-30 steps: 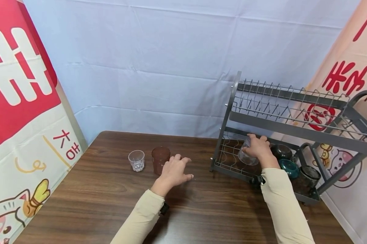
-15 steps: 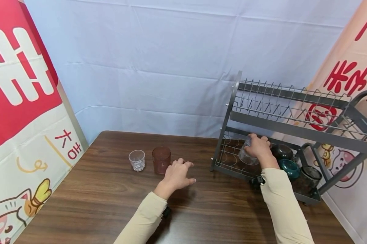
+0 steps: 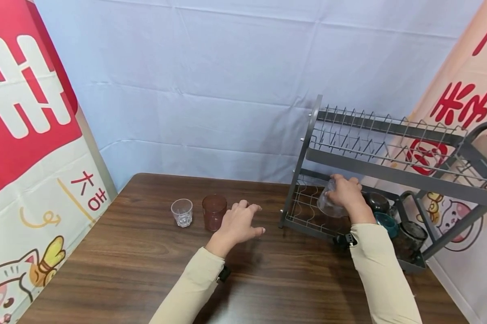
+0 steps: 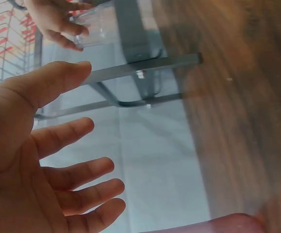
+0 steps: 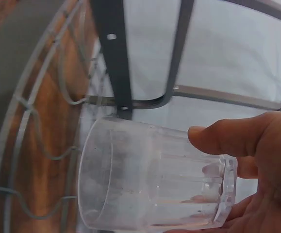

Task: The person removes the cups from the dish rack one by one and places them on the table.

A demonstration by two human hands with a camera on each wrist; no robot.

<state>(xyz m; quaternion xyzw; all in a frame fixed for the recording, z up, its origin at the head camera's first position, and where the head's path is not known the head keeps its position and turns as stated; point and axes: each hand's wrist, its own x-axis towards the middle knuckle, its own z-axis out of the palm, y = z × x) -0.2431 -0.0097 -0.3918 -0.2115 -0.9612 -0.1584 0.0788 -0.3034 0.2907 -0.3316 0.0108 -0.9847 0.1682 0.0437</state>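
My right hand (image 3: pixel 346 194) grips a clear drinking glass (image 5: pixel 145 179) near its base, inside the lower level of a grey dish rack (image 3: pixel 358 163). The glass is upside down, its rim facing the wire shelf (image 5: pixel 38 126); whether the rim touches the wires I cannot tell. My left hand (image 3: pixel 236 226) hovers over the table with its fingers spread and holds nothing, as the left wrist view confirms. Just left of it stands a reddish-brown translucent cup (image 3: pixel 214 212), partly hidden by the fingers. Farther left, a small clear glass (image 3: pixel 182 213) stands upright.
Right of my right hand, the lower rack level holds a dark glass (image 3: pixel 377 202), a teal glass (image 3: pixel 386 223) and a dark clear mug (image 3: pixel 409 238). The rack's upper tier (image 3: pixel 393 159) overhangs that hand. A pale cloth (image 3: pixel 211 99) hangs behind the wooden table (image 3: pixel 146 270).
My left hand has drifted slightly right and up, away from the reddish-brown cup. The right hand has shifted a little to the right, still holding the clear glass, which tilts slightly.
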